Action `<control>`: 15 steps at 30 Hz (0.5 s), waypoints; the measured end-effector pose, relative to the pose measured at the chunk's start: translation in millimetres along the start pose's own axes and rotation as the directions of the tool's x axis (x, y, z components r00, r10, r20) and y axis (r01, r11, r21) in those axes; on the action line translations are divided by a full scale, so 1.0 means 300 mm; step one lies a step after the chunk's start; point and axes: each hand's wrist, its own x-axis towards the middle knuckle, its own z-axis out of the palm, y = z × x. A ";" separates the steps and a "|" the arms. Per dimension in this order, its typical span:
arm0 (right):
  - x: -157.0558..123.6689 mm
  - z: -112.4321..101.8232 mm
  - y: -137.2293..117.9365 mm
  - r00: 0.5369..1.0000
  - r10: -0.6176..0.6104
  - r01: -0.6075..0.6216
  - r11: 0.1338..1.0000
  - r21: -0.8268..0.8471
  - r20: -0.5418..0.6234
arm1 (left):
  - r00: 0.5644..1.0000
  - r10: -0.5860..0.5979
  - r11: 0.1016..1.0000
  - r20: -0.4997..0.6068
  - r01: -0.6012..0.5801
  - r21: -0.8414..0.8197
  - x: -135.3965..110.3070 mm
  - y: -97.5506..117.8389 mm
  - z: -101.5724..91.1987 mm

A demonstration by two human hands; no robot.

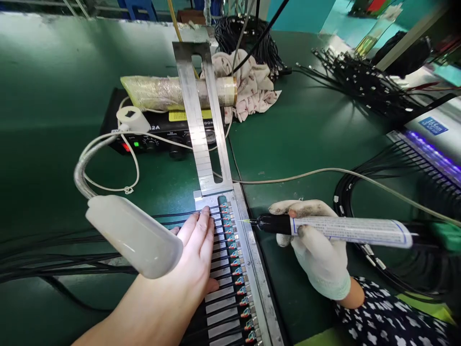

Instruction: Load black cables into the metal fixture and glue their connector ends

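My bare left hand (196, 242) rests on a metal clamping jig (239, 204), fingers stretched out flat over black cables (225, 298) near its upper end. Small metal connectors with orange and blue wire ends (237, 270) sit in a row along the jig. In a white glove with bare fingertips, my right hand (317, 254) is closed around a dispensing syringe (345, 230). The syringe has a white label and a black front end. Its thin needle (247, 221) points left, close to the row's upper connectors; whether it touches anything I cannot tell.
A lamp head (135, 235) on a flexible neck hangs over my left wrist. The jig's slotted lid (196, 120) stands swung back before a black control box (162, 137). Cable bundles (345, 81) and a purple-lit UV unit (435, 154) lie at right; a cloth (248, 86) is behind.
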 end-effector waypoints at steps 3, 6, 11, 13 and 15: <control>0.033 0.005 0.010 0.996 0.052 -0.043 0.990 0.132 -0.069 | 1.000 0.017 1.000 0.004 -0.017 0.022 0.009 0.001 0.001; 0.067 0.012 0.013 0.990 0.075 -0.049 0.976 0.213 -0.116 | 1.000 0.015 0.999 0.014 -0.016 0.029 0.018 0.004 -0.005; 0.176 0.016 -0.001 0.962 0.162 -0.081 0.938 0.336 -0.220 | 0.999 -0.040 0.999 0.019 0.040 0.004 0.026 0.015 -0.040; 0.267 0.015 -0.007 0.943 0.173 -0.062 0.931 0.359 -0.286 | 0.999 -0.047 0.999 -0.006 0.047 0.000 0.024 0.018 -0.048; 0.385 0.018 -0.004 0.934 0.135 -0.006 0.933 0.361 -0.331 | 0.998 -0.046 0.999 -0.044 0.047 0.025 0.021 0.019 -0.044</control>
